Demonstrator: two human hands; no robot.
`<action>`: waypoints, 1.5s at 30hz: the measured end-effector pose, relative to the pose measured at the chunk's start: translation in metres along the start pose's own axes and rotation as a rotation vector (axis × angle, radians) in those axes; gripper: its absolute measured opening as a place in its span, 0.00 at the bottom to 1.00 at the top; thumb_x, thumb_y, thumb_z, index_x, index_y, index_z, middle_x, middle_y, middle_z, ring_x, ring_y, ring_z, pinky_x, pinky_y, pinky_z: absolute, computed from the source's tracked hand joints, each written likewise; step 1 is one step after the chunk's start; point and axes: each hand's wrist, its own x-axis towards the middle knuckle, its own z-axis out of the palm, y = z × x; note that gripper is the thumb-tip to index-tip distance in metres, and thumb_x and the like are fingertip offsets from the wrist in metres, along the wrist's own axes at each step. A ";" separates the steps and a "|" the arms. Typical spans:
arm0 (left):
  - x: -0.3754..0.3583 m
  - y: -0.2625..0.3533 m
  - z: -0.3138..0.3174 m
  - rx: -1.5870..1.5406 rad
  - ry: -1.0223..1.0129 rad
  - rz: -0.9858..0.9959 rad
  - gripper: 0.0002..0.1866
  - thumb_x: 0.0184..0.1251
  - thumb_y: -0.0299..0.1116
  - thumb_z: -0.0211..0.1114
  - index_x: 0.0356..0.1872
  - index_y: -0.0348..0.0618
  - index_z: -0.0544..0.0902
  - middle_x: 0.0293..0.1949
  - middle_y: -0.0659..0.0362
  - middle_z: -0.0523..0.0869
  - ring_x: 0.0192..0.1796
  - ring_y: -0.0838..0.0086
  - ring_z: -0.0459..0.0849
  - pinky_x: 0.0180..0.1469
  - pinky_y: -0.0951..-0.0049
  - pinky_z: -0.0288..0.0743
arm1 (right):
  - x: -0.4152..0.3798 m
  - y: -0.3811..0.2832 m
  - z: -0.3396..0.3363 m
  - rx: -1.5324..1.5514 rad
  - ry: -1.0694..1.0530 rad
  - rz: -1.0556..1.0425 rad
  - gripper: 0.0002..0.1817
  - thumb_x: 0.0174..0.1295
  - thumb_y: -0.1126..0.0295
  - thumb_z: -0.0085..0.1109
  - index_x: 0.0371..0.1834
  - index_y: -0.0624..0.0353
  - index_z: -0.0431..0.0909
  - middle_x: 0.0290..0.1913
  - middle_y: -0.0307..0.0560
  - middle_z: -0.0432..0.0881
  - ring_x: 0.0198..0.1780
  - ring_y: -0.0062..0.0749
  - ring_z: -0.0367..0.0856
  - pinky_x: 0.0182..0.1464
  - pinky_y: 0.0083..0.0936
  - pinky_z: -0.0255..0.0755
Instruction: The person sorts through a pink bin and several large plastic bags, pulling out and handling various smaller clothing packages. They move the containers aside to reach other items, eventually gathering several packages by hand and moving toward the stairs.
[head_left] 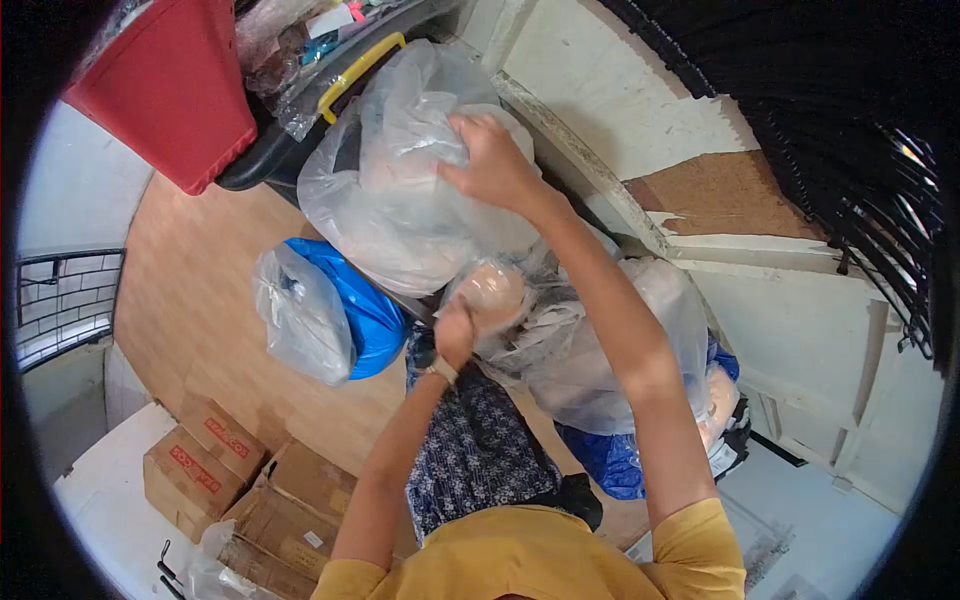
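My right hand [495,165] is raised, its fingers closed on the top of a large clear plastic bag [400,190] stuffed with pale contents. The bag rests against a black tub. Lower down, my left hand [455,335], with a watch on its wrist, grips a smaller clear bag [495,290] holding something pinkish. Another big clear bag [620,340] lies just right of my arms, touching the smaller one.
A blue bag [365,310] and a small clear bag [300,315] sit on the wooden floor to the left. Cardboard boxes [210,460] are stacked at lower left. A red bin [170,85] stands above, a wire rack [60,300] at far left, and dark patterned cloth [470,450] lies below.
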 end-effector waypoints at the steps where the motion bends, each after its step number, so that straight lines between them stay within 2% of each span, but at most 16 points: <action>1: 0.019 -0.004 -0.011 -0.135 0.071 -0.102 0.16 0.59 0.37 0.52 0.38 0.31 0.70 0.28 0.42 0.77 0.31 0.47 0.77 0.32 0.55 0.71 | -0.012 0.003 0.002 -0.070 -0.043 0.005 0.31 0.44 0.62 0.61 0.51 0.67 0.66 0.45 0.58 0.73 0.52 0.44 0.68 0.52 0.34 0.63; 4: 0.075 -0.016 -0.038 -0.348 0.296 -0.351 0.15 0.62 0.37 0.51 0.32 0.30 0.68 0.24 0.40 0.77 0.27 0.49 0.78 0.30 0.58 0.71 | -0.051 -0.003 -0.014 -0.120 0.194 -0.057 0.34 0.45 0.54 0.63 0.52 0.66 0.67 0.46 0.57 0.73 0.52 0.44 0.69 0.54 0.33 0.62; 8: 0.100 -0.008 -0.049 -0.726 0.280 -0.489 0.12 0.62 0.33 0.51 0.36 0.31 0.65 0.23 0.49 0.77 0.22 0.66 0.79 0.23 0.66 0.72 | -0.152 0.018 -0.009 0.359 0.239 0.552 0.34 0.50 0.53 0.58 0.55 0.65 0.64 0.56 0.58 0.64 0.58 0.51 0.60 0.58 0.41 0.54; 10: 0.097 -0.008 -0.026 -0.759 0.382 -0.467 0.12 0.61 0.32 0.51 0.37 0.32 0.64 0.22 0.50 0.77 0.21 0.65 0.78 0.22 0.67 0.71 | -0.222 0.033 0.018 -0.372 -0.055 0.479 0.27 0.52 0.57 0.57 0.51 0.62 0.67 0.54 0.56 0.66 0.56 0.49 0.62 0.56 0.45 0.56; 13: 0.089 0.010 -0.023 -0.712 0.388 -0.509 0.09 0.61 0.27 0.49 0.39 0.34 0.63 0.26 0.50 0.75 0.23 0.67 0.77 0.21 0.69 0.70 | -0.310 0.042 0.031 -0.532 -0.336 0.516 0.15 0.52 0.65 0.55 0.42 0.61 0.71 0.50 0.54 0.67 0.52 0.49 0.65 0.53 0.40 0.60; 15: 0.079 0.011 -0.014 -0.711 0.493 -0.208 0.09 0.58 0.23 0.48 0.40 0.35 0.64 0.34 0.46 0.73 0.35 0.63 0.77 0.30 0.68 0.70 | -0.339 0.029 0.023 -0.438 -0.354 0.600 0.12 0.52 0.68 0.54 0.39 0.60 0.72 0.47 0.54 0.69 0.50 0.48 0.67 0.51 0.38 0.61; 16: 0.079 0.005 -0.008 -0.567 0.369 -0.257 0.09 0.55 0.20 0.47 0.38 0.35 0.66 0.43 0.41 0.68 0.46 0.56 0.71 0.44 0.63 0.66 | -0.349 0.031 0.023 -0.427 -0.302 0.600 0.09 0.52 0.72 0.53 0.37 0.60 0.72 0.43 0.54 0.71 0.47 0.47 0.69 0.49 0.37 0.63; 18: 0.070 0.013 0.004 -0.466 0.376 -0.179 0.09 0.54 0.20 0.47 0.38 0.36 0.67 0.44 0.39 0.66 0.48 0.52 0.69 0.48 0.61 0.62 | -0.363 0.031 0.019 -0.419 -0.252 0.591 0.07 0.52 0.75 0.52 0.35 0.61 0.72 0.39 0.53 0.72 0.44 0.45 0.70 0.46 0.35 0.65; 20: 0.057 0.021 0.012 -0.430 0.300 -0.097 0.14 0.54 0.22 0.48 0.44 0.38 0.70 0.54 0.31 0.58 0.55 0.40 0.62 0.57 0.57 0.56 | -0.377 0.023 0.017 -0.232 0.080 0.671 0.07 0.50 0.81 0.50 0.33 0.63 0.71 0.34 0.53 0.73 0.39 0.48 0.72 0.42 0.34 0.68; 28: -0.003 0.064 -0.011 -0.291 0.009 0.175 0.27 0.59 0.36 0.56 0.61 0.47 0.62 0.59 0.22 0.35 0.63 0.31 0.36 0.65 0.55 0.41 | -0.406 0.001 -0.002 -0.051 0.293 1.008 0.03 0.57 0.78 0.49 0.33 0.65 0.69 0.31 0.52 0.74 0.30 0.36 0.74 0.33 0.25 0.68; 32: -0.065 0.056 -0.005 -0.064 0.167 0.174 0.32 0.59 0.39 0.57 0.63 0.43 0.56 0.60 0.24 0.37 0.64 0.34 0.37 0.64 0.55 0.42 | -0.412 -0.020 -0.004 0.142 0.453 1.114 0.03 0.59 0.76 0.48 0.34 0.64 0.68 0.32 0.44 0.72 0.33 0.24 0.72 0.34 0.23 0.68; 35: -0.100 0.049 0.016 -0.354 0.046 -0.116 0.37 0.58 0.40 0.59 0.63 0.35 0.51 0.62 0.31 0.46 0.64 0.46 0.51 0.61 0.57 0.52 | -0.426 -0.053 -0.022 0.484 0.723 1.166 0.04 0.59 0.77 0.48 0.36 0.62 0.66 0.35 0.40 0.71 0.36 0.20 0.70 0.38 0.19 0.68; 37: -0.110 0.050 0.022 -1.397 -0.819 -0.943 0.38 0.57 0.41 0.61 0.61 0.31 0.52 0.58 0.43 0.62 0.57 0.63 0.66 0.55 0.64 0.63 | -0.451 -0.061 -0.029 0.568 0.802 1.165 0.06 0.59 0.75 0.48 0.39 0.62 0.66 0.36 0.40 0.71 0.39 0.22 0.71 0.42 0.21 0.67; 41: -0.116 0.073 0.022 -1.164 -1.226 -0.777 0.39 0.53 0.36 0.65 0.62 0.39 0.52 0.58 0.52 0.64 0.58 0.67 0.65 0.58 0.69 0.61 | -0.509 -0.061 -0.041 0.715 0.824 1.253 0.13 0.59 0.67 0.51 0.44 0.61 0.65 0.38 0.42 0.72 0.44 0.26 0.72 0.49 0.24 0.67; 43: -0.127 0.087 0.012 -1.453 -0.838 -0.676 0.37 0.52 0.27 0.64 0.62 0.41 0.54 0.56 0.58 0.66 0.56 0.70 0.68 0.56 0.72 0.63 | -0.480 -0.067 -0.042 0.728 0.811 1.216 0.19 0.58 0.60 0.51 0.47 0.60 0.63 0.42 0.43 0.72 0.46 0.29 0.71 0.49 0.25 0.67; 45: -0.126 0.093 -0.001 -1.508 -0.831 -0.656 0.37 0.52 0.24 0.64 0.62 0.41 0.54 0.56 0.58 0.67 0.56 0.71 0.68 0.56 0.71 0.64 | -0.466 -0.070 -0.042 0.637 0.765 1.340 0.23 0.58 0.56 0.50 0.50 0.60 0.61 0.46 0.46 0.70 0.49 0.30 0.70 0.50 0.27 0.67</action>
